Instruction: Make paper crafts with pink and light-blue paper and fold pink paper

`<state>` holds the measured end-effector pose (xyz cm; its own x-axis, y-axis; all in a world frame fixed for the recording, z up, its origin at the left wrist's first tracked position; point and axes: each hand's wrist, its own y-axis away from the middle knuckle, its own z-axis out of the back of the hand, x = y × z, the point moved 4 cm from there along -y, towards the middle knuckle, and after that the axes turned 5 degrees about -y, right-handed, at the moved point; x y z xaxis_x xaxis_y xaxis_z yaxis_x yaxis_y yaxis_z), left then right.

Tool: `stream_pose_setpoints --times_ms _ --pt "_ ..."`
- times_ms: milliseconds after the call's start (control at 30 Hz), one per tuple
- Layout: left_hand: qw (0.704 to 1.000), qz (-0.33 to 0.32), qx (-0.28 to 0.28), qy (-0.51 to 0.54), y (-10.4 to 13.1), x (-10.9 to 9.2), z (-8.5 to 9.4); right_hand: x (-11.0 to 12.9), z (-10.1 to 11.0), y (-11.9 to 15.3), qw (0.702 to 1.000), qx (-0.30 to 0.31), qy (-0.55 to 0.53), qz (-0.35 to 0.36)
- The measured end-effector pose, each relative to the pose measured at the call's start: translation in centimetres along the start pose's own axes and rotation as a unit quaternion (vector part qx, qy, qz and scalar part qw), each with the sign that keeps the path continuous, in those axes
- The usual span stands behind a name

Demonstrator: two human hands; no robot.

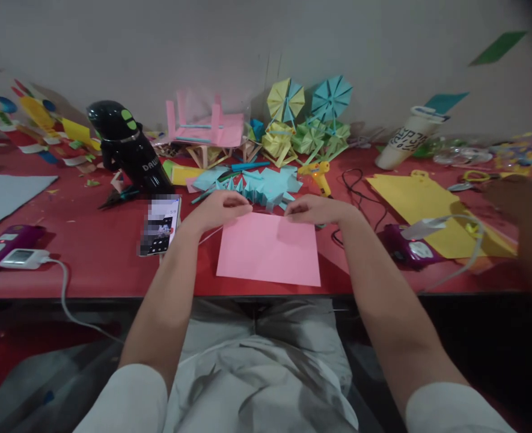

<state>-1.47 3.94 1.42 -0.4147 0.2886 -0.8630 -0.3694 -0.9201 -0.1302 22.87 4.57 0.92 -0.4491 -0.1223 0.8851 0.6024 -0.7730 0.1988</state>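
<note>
Left hand (223, 207): grip curled at far edge of pink paper (269, 252); whether pinching, cannot tell.
Right hand (317, 209): grip likewise curled there; pinching, also cannot tell.
Counter (103, 264): red.

The single view looks forward and steeply down from the person's head, close above a pale shirt (256, 391) at six o'clock. It faces across the nearby red table (103, 264) toward a grey wall (202, 36) at twelve o'clock.
</note>
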Motion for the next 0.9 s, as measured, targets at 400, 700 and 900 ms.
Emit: stream_pose_setpoints --times_ms 400,700,900 --pt "0.974 0.015 -0.011 -0.227 0.4 0.9 -0.3 0.2 -1.3 -0.4 1.0 -0.027 0.008 0.013" --pt "0.958 0.039 -0.015 -0.285 1.1 1.5 0.5 -0.5 1.1 1.5 0.984 -0.168 0.016 0.054" --pt "0.949 0.006 -0.014 -0.314 0.8 -0.7 -1.3 1.3 -2.4 -0.7 0.967 -0.156 0.143 0.144"
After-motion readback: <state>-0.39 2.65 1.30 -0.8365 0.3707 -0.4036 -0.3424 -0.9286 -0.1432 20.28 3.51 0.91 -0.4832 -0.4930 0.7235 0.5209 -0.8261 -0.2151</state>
